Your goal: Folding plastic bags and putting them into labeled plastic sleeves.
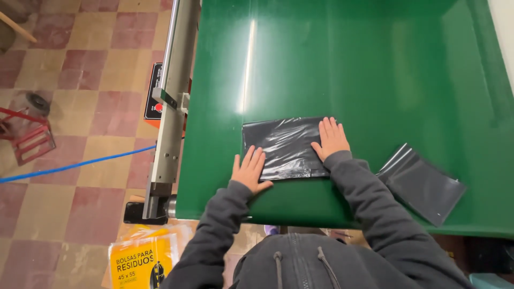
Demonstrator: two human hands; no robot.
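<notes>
Checkered floor tiles (80,80) in red and tan fill the far left, crossed by a blue hose (75,165), with a yellow packet of bags (140,259) lying near the table's corner. Next comes the metal side rail (172,101) of the green table (364,59), whose surface is glossy. The left hand (249,170) lies open and flat, fingers spread, on the left edge of a folded stack of dark grey plastic bags (281,145) near the table's front edge. The right hand (332,138), also open and flat, presses on the stack's right end. Neither hand grips anything. The film looks thin, light, limp and slick, likely to slide on the smooth top, so flat palm pressure or a pinch at a folded edge suits it best. Further right, a second folded grey bag (423,184) lies askew, apart from the first.
</notes>
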